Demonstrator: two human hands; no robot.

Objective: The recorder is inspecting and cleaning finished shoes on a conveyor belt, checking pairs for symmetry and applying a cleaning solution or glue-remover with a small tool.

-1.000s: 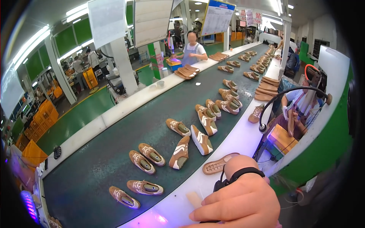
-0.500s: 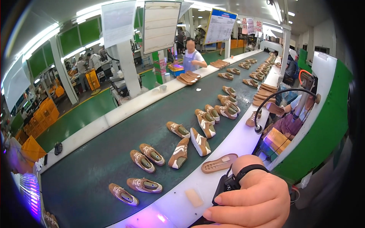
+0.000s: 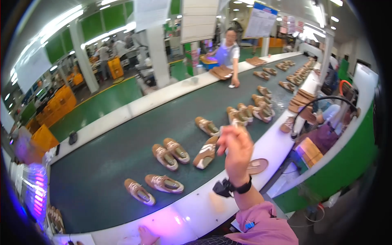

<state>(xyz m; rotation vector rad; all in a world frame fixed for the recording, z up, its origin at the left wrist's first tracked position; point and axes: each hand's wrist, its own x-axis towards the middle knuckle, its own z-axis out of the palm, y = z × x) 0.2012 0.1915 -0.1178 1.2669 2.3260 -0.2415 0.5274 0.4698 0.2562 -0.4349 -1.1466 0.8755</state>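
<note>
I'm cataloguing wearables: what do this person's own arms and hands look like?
The right hand is ungloved, with a black strap and chunky black device at the wrist, and a pink sleeve bearing a small blue patch. The left hand, partly in view, shows no glove.

Long tube lights [image 3: 61, 25] shine overhead; white pillars [image 3: 158, 57] rise from a glossy green floor [image 3: 110, 109], with green panels [image 3: 92, 25] and orange crates [image 3: 60, 105] at left.
</note>
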